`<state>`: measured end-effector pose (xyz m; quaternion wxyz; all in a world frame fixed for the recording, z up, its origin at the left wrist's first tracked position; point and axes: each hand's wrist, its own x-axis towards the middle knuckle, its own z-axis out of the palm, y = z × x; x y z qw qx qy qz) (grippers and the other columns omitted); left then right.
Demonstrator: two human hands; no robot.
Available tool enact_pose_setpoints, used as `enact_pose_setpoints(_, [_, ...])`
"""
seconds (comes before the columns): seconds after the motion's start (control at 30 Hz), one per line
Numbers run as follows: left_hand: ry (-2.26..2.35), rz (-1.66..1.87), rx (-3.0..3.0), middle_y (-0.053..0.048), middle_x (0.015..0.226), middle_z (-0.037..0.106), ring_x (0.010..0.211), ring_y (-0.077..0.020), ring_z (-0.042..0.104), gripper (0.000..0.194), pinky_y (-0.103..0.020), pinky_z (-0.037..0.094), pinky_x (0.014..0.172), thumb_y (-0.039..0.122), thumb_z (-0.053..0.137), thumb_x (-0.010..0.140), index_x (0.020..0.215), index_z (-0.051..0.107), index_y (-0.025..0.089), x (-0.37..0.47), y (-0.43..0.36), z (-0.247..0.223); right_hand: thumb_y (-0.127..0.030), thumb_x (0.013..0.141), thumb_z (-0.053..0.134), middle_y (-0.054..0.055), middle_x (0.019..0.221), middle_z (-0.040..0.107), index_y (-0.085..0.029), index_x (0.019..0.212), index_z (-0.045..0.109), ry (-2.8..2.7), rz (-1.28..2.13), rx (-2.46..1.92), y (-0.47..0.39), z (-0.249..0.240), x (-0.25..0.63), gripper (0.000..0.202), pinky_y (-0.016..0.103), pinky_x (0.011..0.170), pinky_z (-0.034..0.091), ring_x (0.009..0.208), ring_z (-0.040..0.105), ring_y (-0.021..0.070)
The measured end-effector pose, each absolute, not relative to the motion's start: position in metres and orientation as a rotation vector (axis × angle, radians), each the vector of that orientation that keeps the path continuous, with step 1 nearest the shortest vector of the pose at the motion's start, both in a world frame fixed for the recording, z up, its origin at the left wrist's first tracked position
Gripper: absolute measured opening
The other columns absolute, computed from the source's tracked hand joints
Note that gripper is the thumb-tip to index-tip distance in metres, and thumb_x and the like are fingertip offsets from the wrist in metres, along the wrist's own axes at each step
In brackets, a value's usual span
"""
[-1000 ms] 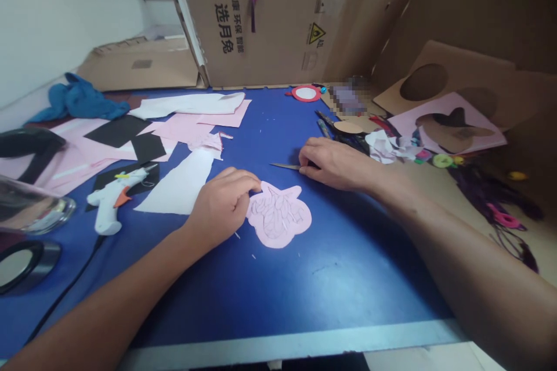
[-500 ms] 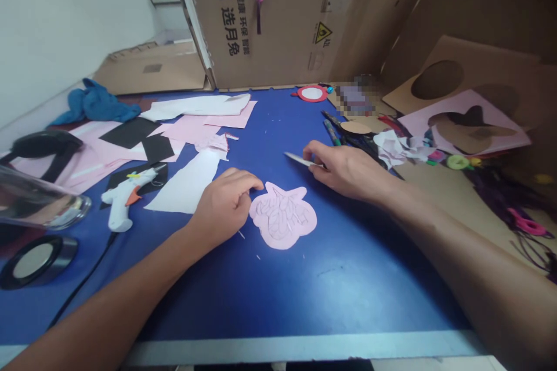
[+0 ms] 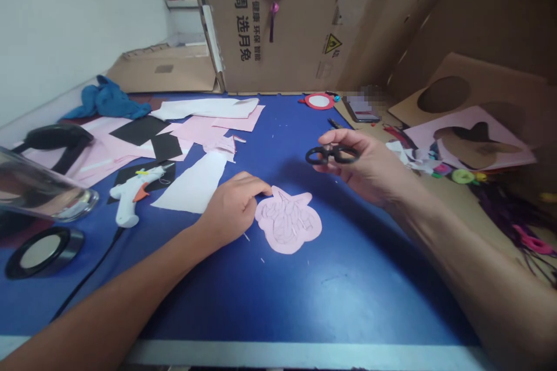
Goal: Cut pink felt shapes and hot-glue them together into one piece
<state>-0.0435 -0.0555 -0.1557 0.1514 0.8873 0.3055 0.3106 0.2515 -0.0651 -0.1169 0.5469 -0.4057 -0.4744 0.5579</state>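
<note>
A pink paper cutout [image 3: 289, 221] with a pencil drawing lies flat on the blue table. My left hand [image 3: 235, 206] rests at its upper left edge, fingers curled, index fingertip at the paper; whether the fingers grip its edge is hard to see. Raised above the table, right of the cutout, my right hand [image 3: 354, 159] has its fingers closed round black-handled scissors [image 3: 333, 154]. Their loop handles face left, and the blades are hidden by the hand.
White paper [image 3: 191, 182], a white glue gun [image 3: 130, 194] with its cord and a roll of tape [image 3: 43, 254] lie left. At the back stands a cardboard panel [image 3: 304, 23]. Pink paper with a cut-out hole [image 3: 470, 133], scraps and a phone [image 3: 361, 109] are on the right.
My right hand has lifted and turned, so the scissor handles now show in place of the blades. The view has shifted slightly. My left hand stays beside the cutout.
</note>
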Motion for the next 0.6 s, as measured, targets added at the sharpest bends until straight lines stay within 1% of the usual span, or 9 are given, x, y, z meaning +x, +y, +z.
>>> enact_pose_setpoints(0.1, [0.876, 0.893, 2.538, -0.002, 0.101, 0.082, 0.099, -0.0206, 0.072, 0.051, -0.033, 0.06, 0.086, -0.009, 0.044, 0.078, 0.106, 0.076, 0.021, -0.044, -0.055, -0.157, -0.049, 0.079, 0.099, -0.003, 0.077, 0.07, -0.024, 0.095, 0.075, -1.182, 1.155, -1.03, -0.063, -0.124, 0.248, 0.038, 0.029, 0.067, 0.062, 0.064, 0.066, 0.0126])
enact_pose_setpoints(0.2, [0.872, 0.885, 2.533, -0.002, 0.101, 0.081, 0.1, -0.0205, 0.072, 0.052, -0.034, 0.06, 0.086, -0.009, 0.044, 0.078, 0.106, 0.076, 0.021, -0.044, -0.055, -0.157, -0.06, 0.087, 0.089, -0.003, 0.07, 0.069, -0.023, 0.093, 0.072, -1.278, 0.995, -1.133, -0.067, -0.123, 0.243, 0.041, 0.028, 0.054, 0.054, 0.053, 0.061, 0.0124])
enact_pose_setpoints(0.3, [0.869, 0.873, 2.52, -0.002, 0.101, 0.081, 0.099, -0.0206, 0.071, 0.052, -0.034, 0.06, 0.086, -0.009, 0.044, 0.079, 0.106, 0.076, 0.02, -0.044, -0.055, -0.157, -0.061, 0.093, 0.084, -0.005, 0.059, 0.06, -0.023, 0.087, 0.07, -1.34, 0.881, -1.193, -0.073, -0.12, 0.238, 0.041, 0.027, 0.045, 0.04, 0.046, 0.05, 0.011])
enact_pose_setpoints(0.37, [0.862, 0.864, 2.518, -0.002, 0.101, 0.081, 0.1, -0.0208, 0.07, 0.051, -0.034, 0.06, 0.086, -0.008, 0.043, 0.079, 0.106, 0.076, 0.02, -0.044, -0.056, -0.158, -0.06, 0.094, 0.084, -0.006, 0.056, 0.054, -0.023, 0.081, 0.069, -1.357, 0.861, -1.199, -0.076, -0.119, 0.235, 0.041, 0.027, 0.045, 0.034, 0.047, 0.044, 0.0105])
enact_pose_setpoints(0.4, [0.859, 0.861, 2.521, -0.002, 0.102, 0.081, 0.1, -0.0208, 0.07, 0.051, -0.035, 0.06, 0.086, -0.008, 0.043, 0.079, 0.106, 0.076, 0.02, -0.044, -0.056, -0.158, -0.059, 0.094, 0.084, -0.006, 0.057, 0.053, -0.023, 0.081, 0.069, -1.361, 0.856, -1.193, -0.077, -0.119, 0.235, 0.041, 0.027, 0.046, 0.033, 0.048, 0.043, 0.0105])
enact_pose_setpoints(0.47, [0.856, 0.858, 2.528, -0.002, 0.102, 0.081, 0.1, -0.0208, 0.07, 0.051, -0.035, 0.06, 0.087, -0.008, 0.044, 0.079, 0.106, 0.077, 0.02, -0.044, -0.056, -0.158, -0.058, 0.095, 0.083, -0.005, 0.059, 0.055, -0.023, 0.08, 0.07, -1.366, 0.844, -1.182, -0.078, -0.12, 0.234, 0.039, 0.028, 0.049, 0.035, 0.051, 0.046, 0.0114])
enact_pose_setpoints(0.57, [0.852, 0.872, 2.532, -0.002, 0.102, 0.081, 0.1, -0.0201, 0.071, 0.051, -0.034, 0.06, 0.086, -0.008, 0.044, 0.079, 0.106, 0.077, 0.02, -0.043, -0.056, -0.157, -0.057, 0.097, 0.081, -0.003, 0.06, 0.061, -0.024, 0.074, 0.068, -1.398, 0.82, -1.186, -0.079, -0.121, 0.232, 0.042, 0.029, 0.057, 0.045, 0.057, 0.055, 0.0136])
enact_pose_setpoints(0.6, [0.851, 0.877, 2.533, -0.002, 0.101, 0.081, 0.099, -0.02, 0.071, 0.051, -0.034, 0.06, 0.086, -0.008, 0.044, 0.08, 0.106, 0.077, 0.02, -0.043, -0.056, -0.156, -0.056, 0.097, 0.08, -0.002, 0.061, 0.063, -0.024, 0.075, 0.069, -1.407, 0.831, -1.188, -0.08, -0.12, 0.23, 0.041, 0.03, 0.06, 0.048, 0.059, 0.058, 0.0145])
